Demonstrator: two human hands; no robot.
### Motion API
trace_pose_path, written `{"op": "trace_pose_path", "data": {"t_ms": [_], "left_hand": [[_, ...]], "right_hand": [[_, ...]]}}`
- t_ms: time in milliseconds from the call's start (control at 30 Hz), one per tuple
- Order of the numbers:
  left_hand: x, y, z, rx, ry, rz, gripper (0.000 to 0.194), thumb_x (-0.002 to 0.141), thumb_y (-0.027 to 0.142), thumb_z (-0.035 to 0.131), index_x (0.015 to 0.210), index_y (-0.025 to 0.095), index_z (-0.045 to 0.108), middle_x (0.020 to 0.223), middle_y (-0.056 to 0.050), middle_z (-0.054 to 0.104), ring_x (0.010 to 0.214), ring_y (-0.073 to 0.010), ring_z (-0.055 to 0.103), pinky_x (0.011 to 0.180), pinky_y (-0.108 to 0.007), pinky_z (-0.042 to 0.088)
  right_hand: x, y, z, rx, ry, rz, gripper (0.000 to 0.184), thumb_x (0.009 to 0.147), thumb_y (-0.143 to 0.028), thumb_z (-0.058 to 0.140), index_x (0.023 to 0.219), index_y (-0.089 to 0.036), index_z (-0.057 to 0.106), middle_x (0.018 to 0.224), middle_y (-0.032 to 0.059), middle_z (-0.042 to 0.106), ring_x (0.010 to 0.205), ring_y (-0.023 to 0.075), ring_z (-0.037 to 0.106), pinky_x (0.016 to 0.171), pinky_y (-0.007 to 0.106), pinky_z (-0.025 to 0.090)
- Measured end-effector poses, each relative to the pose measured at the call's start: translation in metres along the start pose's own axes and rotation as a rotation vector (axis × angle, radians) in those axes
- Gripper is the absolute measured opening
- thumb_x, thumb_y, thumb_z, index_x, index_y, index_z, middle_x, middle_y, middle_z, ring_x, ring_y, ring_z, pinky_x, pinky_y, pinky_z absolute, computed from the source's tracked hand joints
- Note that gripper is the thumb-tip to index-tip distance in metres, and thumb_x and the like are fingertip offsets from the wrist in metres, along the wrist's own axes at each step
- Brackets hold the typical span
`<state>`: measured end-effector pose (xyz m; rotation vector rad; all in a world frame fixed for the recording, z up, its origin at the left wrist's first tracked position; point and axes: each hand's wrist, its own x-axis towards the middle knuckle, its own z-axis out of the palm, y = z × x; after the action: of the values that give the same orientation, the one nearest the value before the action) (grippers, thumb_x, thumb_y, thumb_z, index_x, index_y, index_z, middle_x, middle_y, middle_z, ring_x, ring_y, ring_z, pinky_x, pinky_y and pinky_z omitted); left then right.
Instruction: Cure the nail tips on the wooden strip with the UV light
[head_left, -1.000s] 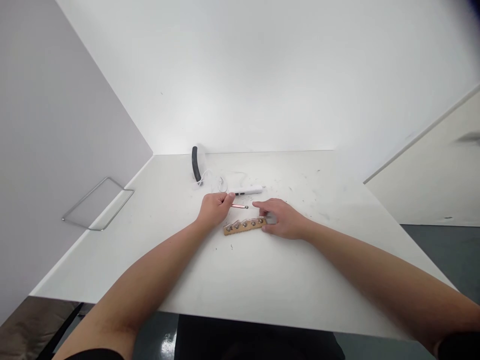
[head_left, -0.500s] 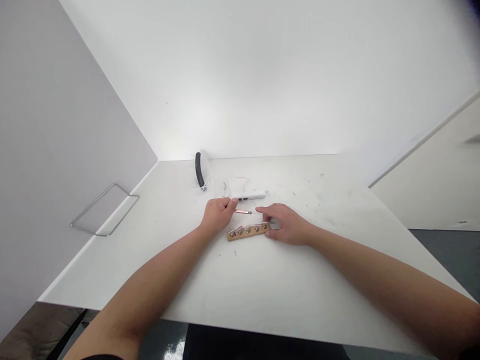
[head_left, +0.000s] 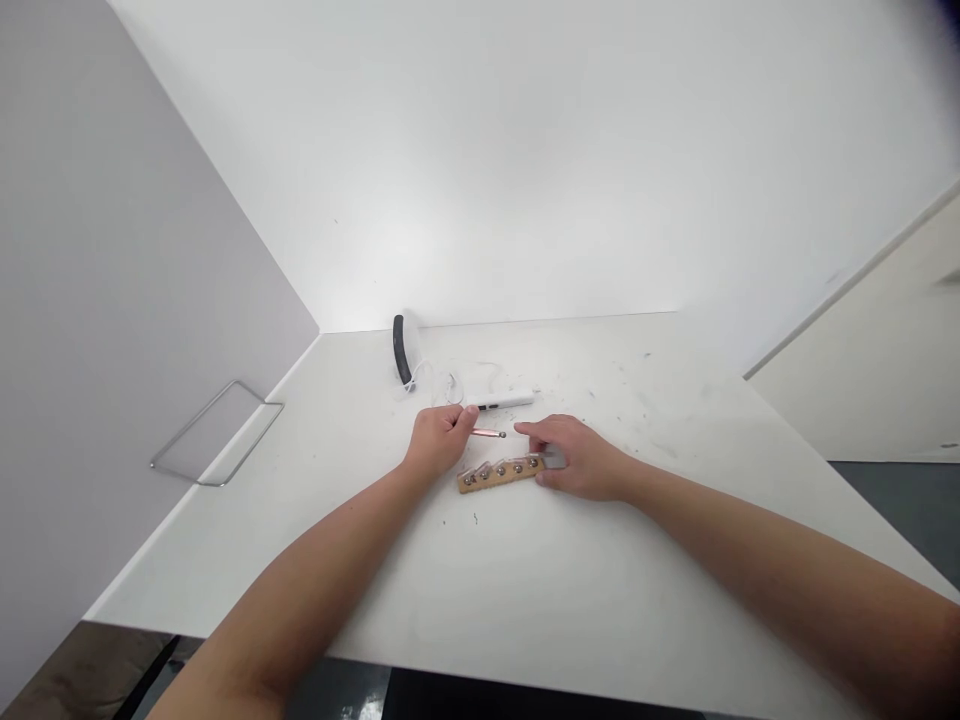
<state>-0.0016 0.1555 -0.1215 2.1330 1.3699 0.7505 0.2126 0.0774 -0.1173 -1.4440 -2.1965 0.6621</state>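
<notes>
Count: 2 hands: left hand (head_left: 439,440), right hand (head_left: 577,458). 1 wooden strip (head_left: 499,477). 5 steel balls (head_left: 500,469). 1 pink metal rod (head_left: 489,433). 1 grey block (head_left: 554,458). 1 white pen-shaped device (head_left: 506,402). 1 white cable (head_left: 431,378). 1 white oval unit (head_left: 403,350). 1 wire frame (head_left: 193,423).

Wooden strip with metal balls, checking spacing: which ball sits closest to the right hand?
The silver metal ball at the right end of the tan wooden strip, beside the right hand; the others lie toward the left hand.
</notes>
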Motion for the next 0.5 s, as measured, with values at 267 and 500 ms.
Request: {"op": "trace_pose_path", "data": {"t_ms": [267, 500], "left_hand": [[0.0006, -0.0007, 0.0007, 0.003, -0.003, 0.000, 0.045, 0.080, 0.048, 0.034, 0.049, 0.016, 0.030, 0.047, 0.004, 0.027, 0.047, -0.0076, 0.027, 0.047, -0.023, 0.021], [-0.0027, 0.0015, -0.0017, -0.008, 0.002, -0.037, 0.045, 0.079, 0.049, 0.035, 0.049, 0.016, 0.029, 0.047, 0.003, 0.026, 0.047, -0.0079, 0.026, 0.046, -0.023, 0.021]], "right_hand": [[0.0001, 0.0009, 0.0014, -0.010, 0.016, -0.012, 0.055, 0.066, -0.022, 0.059, 0.120, -0.021, 0.048, 0.091, 0.0035, 0.061, 0.091, 0.0199, 0.053, 0.089, 0.041, 0.038], [0.0008, 0.0034, 0.0037, -0.012, 0.012, -0.025, 0.056, 0.066, -0.024, 0.060, 0.120, -0.023, 0.047, 0.092, 0.0022, 0.062, 0.093, 0.0195, 0.053, 0.091, 0.041, 0.036]]}}
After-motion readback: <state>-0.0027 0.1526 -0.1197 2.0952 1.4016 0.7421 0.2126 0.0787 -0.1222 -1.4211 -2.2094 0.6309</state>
